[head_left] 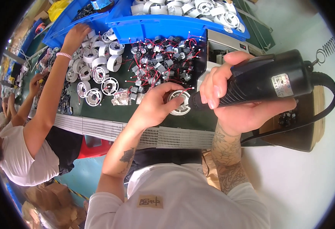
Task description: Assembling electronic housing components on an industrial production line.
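My right hand point(243, 91) is wrapped round a black electric screwdriver point(268, 78), which hangs from a coiled spring and trails a thick cable. Its nose points left and meets the edge of a round white plastic housing point(180, 108). That housing is gripped by my left hand point(159, 105), the thumb lying across its face. Whether the bit sits in a screw is hidden. Just beyond my left hand lies a heap of small grey motors point(161, 63) with red wires. To its left, several white ring housings point(100, 74) are piled on the green bench.
Blue bins point(163, 28) stand at the back, one full of white housings. A grey metal device point(226, 40) is behind the screwdriver. A perforated grey strip point(152, 138) runs along the bench edge. At left, a co-worker's hand point(75, 36) reaches to the white parts.
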### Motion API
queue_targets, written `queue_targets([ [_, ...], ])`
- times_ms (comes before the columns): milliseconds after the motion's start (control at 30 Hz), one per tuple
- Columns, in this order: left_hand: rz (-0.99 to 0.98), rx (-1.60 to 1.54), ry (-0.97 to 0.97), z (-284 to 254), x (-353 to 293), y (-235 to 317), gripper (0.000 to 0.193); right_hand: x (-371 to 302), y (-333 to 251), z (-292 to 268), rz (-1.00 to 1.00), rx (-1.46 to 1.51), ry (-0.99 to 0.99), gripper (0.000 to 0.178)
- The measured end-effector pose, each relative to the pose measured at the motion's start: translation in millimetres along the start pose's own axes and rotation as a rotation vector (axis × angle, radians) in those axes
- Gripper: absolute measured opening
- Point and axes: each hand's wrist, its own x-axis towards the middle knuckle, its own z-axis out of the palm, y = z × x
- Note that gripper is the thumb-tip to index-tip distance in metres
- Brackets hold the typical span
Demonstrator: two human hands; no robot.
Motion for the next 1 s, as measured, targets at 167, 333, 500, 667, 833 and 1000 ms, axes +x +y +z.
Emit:
queue_targets([
  [167,-0.028,0.046,0.019,1,-2,7,0.025,0,9,-4,-0.008,0.009,-0.022,0.119],
  [333,-0.025,0.087,0.039,0,-2,5,0.026,2,7,0,0.08,-0.008,0.027,0.119],
  [500,0.06,0.076,0.029,1,-2,3,0.027,2,12,10,0.087,0.028,0.084,0.122],
  [667,0.031,0.12,0.025,1,-3,7,0.027,2,11,12,0.118,0.027,0.177,0.123],
  [833,0.008,0.141,0.027,1,-4,8,0.03,-3,16,11,0.079,0.034,0.187,0.122],
  [1000,0.484,0.764,0.349,15,-21,29,0.055,0,-13,-14,-0.024,0.107,-0.156,0.103],
])
